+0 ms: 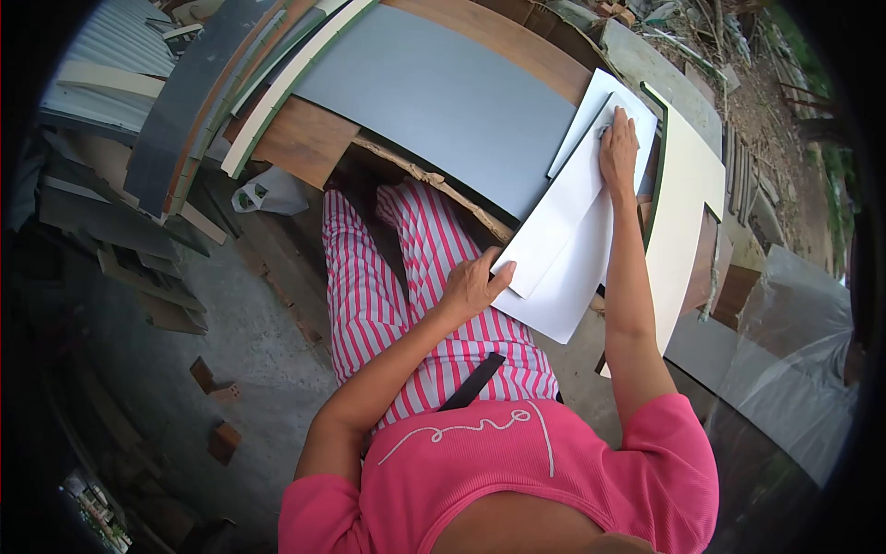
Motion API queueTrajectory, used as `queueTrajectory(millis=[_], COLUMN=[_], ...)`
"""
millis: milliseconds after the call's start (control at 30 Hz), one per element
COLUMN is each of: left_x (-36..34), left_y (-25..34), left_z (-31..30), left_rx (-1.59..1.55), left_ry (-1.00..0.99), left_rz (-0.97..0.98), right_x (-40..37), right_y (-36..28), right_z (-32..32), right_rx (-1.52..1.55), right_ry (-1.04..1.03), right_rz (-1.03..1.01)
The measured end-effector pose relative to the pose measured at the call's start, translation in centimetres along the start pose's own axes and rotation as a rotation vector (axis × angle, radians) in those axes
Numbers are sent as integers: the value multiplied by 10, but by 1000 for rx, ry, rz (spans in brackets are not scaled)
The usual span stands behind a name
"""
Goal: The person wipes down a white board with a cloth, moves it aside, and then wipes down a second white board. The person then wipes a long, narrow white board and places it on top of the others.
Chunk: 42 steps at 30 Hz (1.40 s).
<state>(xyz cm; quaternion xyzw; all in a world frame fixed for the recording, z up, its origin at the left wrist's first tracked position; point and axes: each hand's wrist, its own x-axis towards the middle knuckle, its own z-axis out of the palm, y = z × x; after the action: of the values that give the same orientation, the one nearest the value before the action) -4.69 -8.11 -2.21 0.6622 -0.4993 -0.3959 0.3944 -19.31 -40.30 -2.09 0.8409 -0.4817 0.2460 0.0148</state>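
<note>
A narrow white board [558, 217] lies at a slant across the right end of the worktable, over white sheets [577, 295]. My left hand [472, 288] is closed on the board's near corner, with the thumb on top and the other fingers partly hidden. At the far end my right hand [619, 152] rests on the board with its fingers bent and together. Something small and greyish shows beside those fingers, too hidden to name. Under the board's left edge is a large grey panel [443, 102] on the table.
Curved-looking cream strips with green edges flank the work: one strip [295, 83] at left, a wider cream panel [683, 185] at right. A white plastic bag [269, 192] sits below the table. Board offcuts [148, 286] and brick pieces [221, 443] lie on the concrete floor. Clear plastic sheeting [794, 351] hangs at right.
</note>
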Motion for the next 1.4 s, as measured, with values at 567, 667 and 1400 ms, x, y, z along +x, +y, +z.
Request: queueTrajectory(millis=[567,667,1400], left_x=[3,4,5], left_y=[4,5,6], left_z=[-2,-3,-3], left_rx=[-51,-78,-83], left_ry=[-26,-16,-12], left_rz=[-23,-36,-60], right_x=[-196,-139,-176], right_y=[-150,-114,-144], right_z=[-107,-90,-104], right_rx=[357,269,304], right_ry=[-327,-268,-378], right_rz=[-124,-75,-243])
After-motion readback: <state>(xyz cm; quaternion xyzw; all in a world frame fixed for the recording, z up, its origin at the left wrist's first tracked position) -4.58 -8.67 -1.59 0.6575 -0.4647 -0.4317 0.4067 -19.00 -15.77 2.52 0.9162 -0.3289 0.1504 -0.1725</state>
